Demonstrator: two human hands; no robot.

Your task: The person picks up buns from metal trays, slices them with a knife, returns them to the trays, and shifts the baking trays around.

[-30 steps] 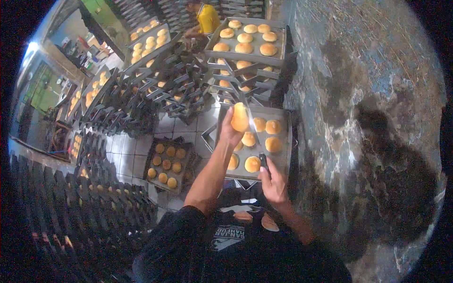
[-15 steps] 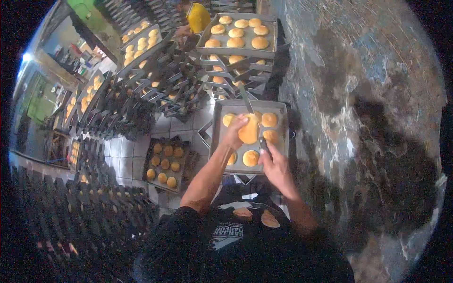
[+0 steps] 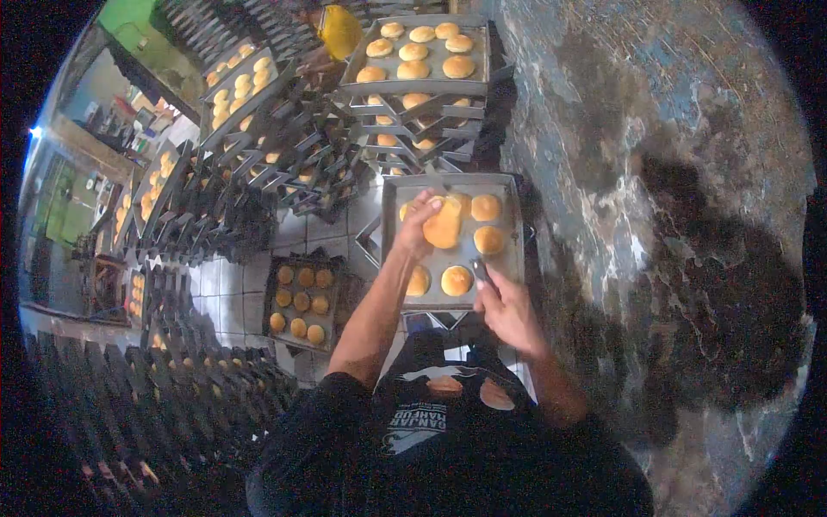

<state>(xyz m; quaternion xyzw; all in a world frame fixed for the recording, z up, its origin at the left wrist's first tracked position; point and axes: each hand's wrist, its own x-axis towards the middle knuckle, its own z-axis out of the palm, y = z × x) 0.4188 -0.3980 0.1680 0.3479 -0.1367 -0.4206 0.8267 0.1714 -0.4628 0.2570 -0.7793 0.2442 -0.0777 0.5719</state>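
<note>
My left hand (image 3: 418,228) grips a golden bun (image 3: 443,227) above the metal baking tray (image 3: 506,295), with the thumb over its top edge. The bun appears cut open or elongated, but blur hides the detail. My right hand (image 3: 510,317) is closed round the dark handle of a knife (image 3: 481,271) at the tray's right front side. The handle points up toward the bun; the blade is blurred and mostly indistinct. Several round buns, such as the front bun (image 3: 457,281), lie on the tray around and below my hands.
Ahead stands a stack of trays (image 3: 416,86) loaded with buns. Another bun tray (image 3: 300,300) sits low on the left, over floor tiles (image 3: 220,284). More stacked trays (image 3: 181,388) fill the left. A rough wall (image 3: 655,258) rises on the right. Someone in yellow (image 3: 339,33) is at the back.
My right hand and the knife handle have drawn slightly back toward me, away from the bun. The left hand still holds the bun. The whole view has shifted a little.
</note>
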